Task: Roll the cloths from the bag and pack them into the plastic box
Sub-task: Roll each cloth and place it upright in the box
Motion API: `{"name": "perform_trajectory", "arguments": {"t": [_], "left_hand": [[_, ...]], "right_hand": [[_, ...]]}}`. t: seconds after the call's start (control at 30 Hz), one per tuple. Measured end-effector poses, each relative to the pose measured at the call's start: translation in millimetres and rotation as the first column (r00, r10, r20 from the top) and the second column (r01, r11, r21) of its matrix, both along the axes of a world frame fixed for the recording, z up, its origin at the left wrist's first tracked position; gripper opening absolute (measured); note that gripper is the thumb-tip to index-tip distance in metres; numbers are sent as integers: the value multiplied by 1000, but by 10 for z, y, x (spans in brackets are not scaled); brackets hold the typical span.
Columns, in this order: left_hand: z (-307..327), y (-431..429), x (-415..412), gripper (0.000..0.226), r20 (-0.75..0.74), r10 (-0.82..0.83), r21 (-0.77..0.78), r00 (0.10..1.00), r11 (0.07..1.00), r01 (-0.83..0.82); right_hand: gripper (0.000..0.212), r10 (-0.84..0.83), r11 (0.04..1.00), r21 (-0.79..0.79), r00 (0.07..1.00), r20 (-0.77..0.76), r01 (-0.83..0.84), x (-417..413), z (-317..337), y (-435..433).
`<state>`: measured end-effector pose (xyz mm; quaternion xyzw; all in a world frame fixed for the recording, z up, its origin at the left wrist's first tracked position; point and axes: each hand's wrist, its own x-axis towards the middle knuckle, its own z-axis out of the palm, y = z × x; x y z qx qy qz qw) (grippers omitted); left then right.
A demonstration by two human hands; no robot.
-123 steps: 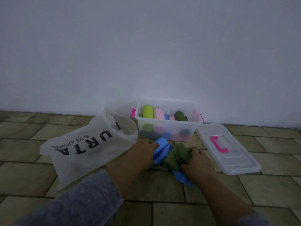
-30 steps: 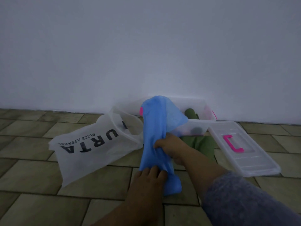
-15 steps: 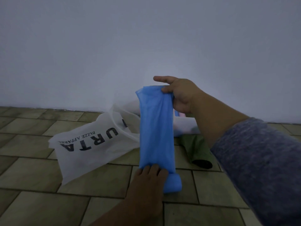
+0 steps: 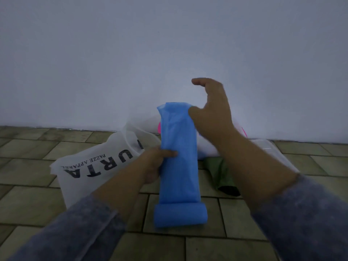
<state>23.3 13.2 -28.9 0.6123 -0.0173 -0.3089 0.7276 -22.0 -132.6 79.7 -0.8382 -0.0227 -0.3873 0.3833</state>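
Plain white wall (image 4: 169,44), olive-tiled floor (image 4: 235,215), dim.

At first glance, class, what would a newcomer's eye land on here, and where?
A blue cloth stands tall in the centre, its lower end rolled on the tiled floor; the left hand grips its side and the right hand meets its top. A white bag with black letters lies on the left.

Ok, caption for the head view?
Left hand grips upright, partly rolled blue cloth, right hand at its top, white bag behind.
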Motion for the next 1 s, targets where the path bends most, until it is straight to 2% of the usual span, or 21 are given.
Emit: {"name": "perform_trajectory", "arguments": {"t": [0.03, 0.07, 0.1, 0.13, 0.17, 0.2, 0.23, 0.27, 0.3, 0.33, 0.4, 0.53, 0.57, 0.63, 0.7, 0.73, 0.77, 0.83, 0.87, 0.93, 1.0], "left_hand": [[40, -5, 54, 42, -50, -30, -19, 998, 999, 29], [87, -10, 107, 40, -61, -60, -38, 996, 998, 58], [138, -22, 164, 37, -52, -86, -49, 995, 995, 83], [187, -36, 213, 34, -48, -96, -54, 994, 994, 93], [228, -50, 260, 31, -54, -86, -49, 995, 995, 84], [274, -68, 298, 28, -59, -65, -33, 996, 997, 64], [327, -83, 333, 25, -56, -43, -1, 998, 999, 43], [392, -100, 365, 25, -46, -20, 43, 999, 999, 22], [458, -111, 414, 27, -30, 14, 84, 999, 996, -11], [518, -118, 466, 31, -11, 59, 107, 998, 993, -57], [654, -112, 585, 40, 34, 155, 108, 987, 981, -158], [911, -39, 791, 52, 205, 265, -24, 942, 964, -266], [961, -15, 830, 57, 264, 328, -40, 907, 943, -329], [1078, 52, 844, 63, 446, 448, 6, 775, 864, -504], [1182, 133, 743, 54, 606, 475, 8, 638, 798, -602], [1213, 177, 654, 45, 651, 433, -10, 623, 826, -564], [1222, 214, 540, 34, 674, 345, -4, 653, 886, -463], [1130, 243, 252, 16, 643, -23, 188, 765, 974, -129], [1020, 230, 109, 12, 565, -262, 353, 782, 934, 58], [702, 150, -146, 18, 330, -607, 625, 723, 714, 315], [360, 56, -318, 31, 193, -686, 726, 702, 581, 368]], "right_hand": [[48, -20, 995, -94, 990, 142, 34, -121, -99, 64], [39, 19, 984, -176, 979, 205, 18, -239, -230, 122], [28, 108, 966, -248, 983, 146, -69, -355, -382, 172], [20, 189, 932, -308, 981, -33, -190, -463, -543, 220], [19, 209, 879, -361, 931, -298, -312, -554, -704, 263], [28, 159, 808, -405, 819, -551, -429, -616, -864, 283], [42, 81, 739, -416, 683, -726, -530, -657, -1018, 279], [54, 22, 694, -396, 567, -823, -601, -683, -1146, 266], [62, -6, 671, -375, 501, -865, -639, -696, -1238, 253], [65, -16, 670, -367, 483, -876, -645, -706, -1294, 244], [60, -13, 681, -392, 525, -851, -619, -699, -1367, 224], [52, -10, 689, -411, 558, -830, -597, -682, -1417, 209], [52, -11, 697, -405, 555, -831, -592, -676, -1429, 207], [53, -10, 707, -396, 552, -834, -585, -677, -1445, 210], [55, -6, 719, -389, 555, -832, -576, -688, -1456, 202], [56, -4, 723, -390, 561, -828, -570, -697, -1466, 198], [55, -1, 728, -391, 569, -822, -563, -709, -1474, 195], [54, 2, 746, -384, 578, -816, -544, -739, -1502, 185], [54, 0, 757, -378, 579, -815, -533, -748, -1514, 177], [56, -18, 765, -393, 594, -804, -509, -768, -1529, 177], [64, -77, 769, -450, 633, -771, -455, -802, -1560, 210]]}}
